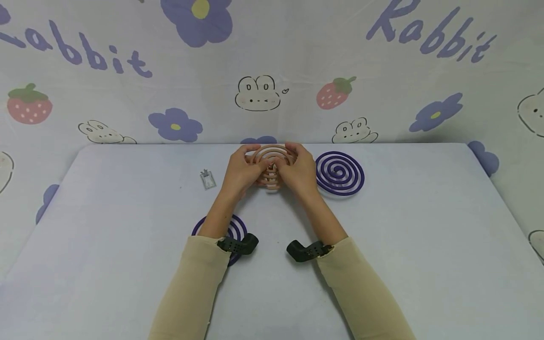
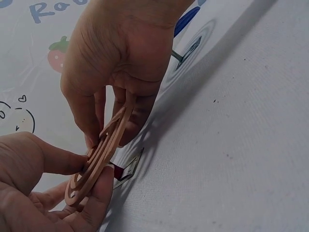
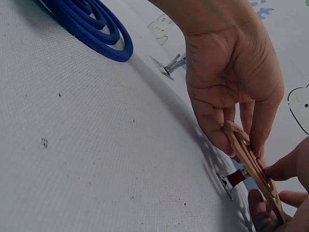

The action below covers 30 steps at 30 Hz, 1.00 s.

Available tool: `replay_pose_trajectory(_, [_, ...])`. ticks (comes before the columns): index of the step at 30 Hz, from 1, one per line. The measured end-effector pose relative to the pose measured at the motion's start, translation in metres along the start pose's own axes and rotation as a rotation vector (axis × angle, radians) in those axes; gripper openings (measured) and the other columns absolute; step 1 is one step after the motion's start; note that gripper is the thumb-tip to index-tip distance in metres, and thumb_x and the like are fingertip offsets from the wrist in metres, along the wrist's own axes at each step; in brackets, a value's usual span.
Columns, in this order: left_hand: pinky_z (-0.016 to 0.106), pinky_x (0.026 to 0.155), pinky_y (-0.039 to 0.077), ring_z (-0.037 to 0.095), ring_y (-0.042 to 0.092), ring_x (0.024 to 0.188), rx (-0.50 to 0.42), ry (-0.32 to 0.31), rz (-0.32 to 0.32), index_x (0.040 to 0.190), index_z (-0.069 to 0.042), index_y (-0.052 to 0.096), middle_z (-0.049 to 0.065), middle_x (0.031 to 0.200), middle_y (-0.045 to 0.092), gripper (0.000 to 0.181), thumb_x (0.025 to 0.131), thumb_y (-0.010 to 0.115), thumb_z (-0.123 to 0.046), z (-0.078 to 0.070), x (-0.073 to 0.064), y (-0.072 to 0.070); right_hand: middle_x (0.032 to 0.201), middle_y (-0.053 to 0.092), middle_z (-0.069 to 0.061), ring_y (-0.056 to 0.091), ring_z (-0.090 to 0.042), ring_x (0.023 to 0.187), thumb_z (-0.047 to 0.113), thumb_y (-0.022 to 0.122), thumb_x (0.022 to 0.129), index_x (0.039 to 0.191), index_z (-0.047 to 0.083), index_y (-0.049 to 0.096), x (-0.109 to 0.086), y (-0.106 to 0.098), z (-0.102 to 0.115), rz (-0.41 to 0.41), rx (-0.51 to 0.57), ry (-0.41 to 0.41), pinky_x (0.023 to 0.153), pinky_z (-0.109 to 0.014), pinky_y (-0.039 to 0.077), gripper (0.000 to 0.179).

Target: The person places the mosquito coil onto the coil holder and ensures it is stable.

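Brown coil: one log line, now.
left hand: grips brown coil | right hand: grips brown coil | purple coils: two in view | left stand: on table

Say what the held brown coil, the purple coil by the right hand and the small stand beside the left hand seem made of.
Brown coil: perhaps pressed powder, matte; dull, even colour, no wood grain visible.
Purple coil: similar pressed material or plastic, smooth; uniform colour.
Small stand: likely thin sheet metal, silvery grey; cut-out frame with raised tab.
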State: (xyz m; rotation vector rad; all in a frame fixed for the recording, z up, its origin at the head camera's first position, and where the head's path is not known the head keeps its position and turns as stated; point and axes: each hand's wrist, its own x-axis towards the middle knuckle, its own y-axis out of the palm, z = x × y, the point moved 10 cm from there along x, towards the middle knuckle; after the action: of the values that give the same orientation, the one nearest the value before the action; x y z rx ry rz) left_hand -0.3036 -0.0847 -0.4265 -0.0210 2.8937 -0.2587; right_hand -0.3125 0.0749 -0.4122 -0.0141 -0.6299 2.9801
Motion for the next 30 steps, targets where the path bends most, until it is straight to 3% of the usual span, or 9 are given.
replay_pose_trajectory(13, [0.022, 0.052, 0.053, 0.011, 0.058, 0.075, 0.052, -0.005, -0.004, 0.150, -0.006, 0.055, 0.010, 0.104, 0.064, 0.055, 0.099, 0.073, -0.013, 0.003, 0.000, 0.000, 0.138, 0.069, -0.023, 0.067, -0.034, 0.129, 0.013, 0.073, 0.094, 0.140, -0.003, 0.063, 0.000, 0.000, -0.003, 0.017, -0.010, -0.006, 0.114, -0.042, 0.051, 0.050])
replay_pose_trajectory(23, [0.019, 0.060, 0.056, 0.016, 0.065, 0.086, 0.012, -0.008, 0.019, 0.151, -0.006, 0.053, 0.024, 0.126, 0.067, 0.055, 0.100, 0.071, -0.013, 0.004, 0.000, 0.003, 0.132, 0.071, -0.027, 0.069, -0.032, 0.120, 0.007, 0.076, 0.092, 0.138, -0.003, 0.063, 0.001, 0.003, -0.010, 0.015, 0.147, 0.057, 0.107, -0.040, 0.055, 0.049])
replay_pose_trajectory(30, [0.019, 0.073, 0.053, 0.018, 0.064, 0.098, 0.010, 0.000, 0.015, 0.151, -0.005, 0.053, 0.025, 0.132, 0.067, 0.054, 0.100, 0.071, -0.011, 0.005, 0.001, 0.002, 0.135, 0.069, -0.026, 0.067, -0.029, 0.126, 0.004, 0.075, 0.093, 0.139, -0.003, 0.062, -0.001, 0.005, -0.012, 0.031, 0.223, 0.096, 0.113, -0.038, 0.053, 0.049])
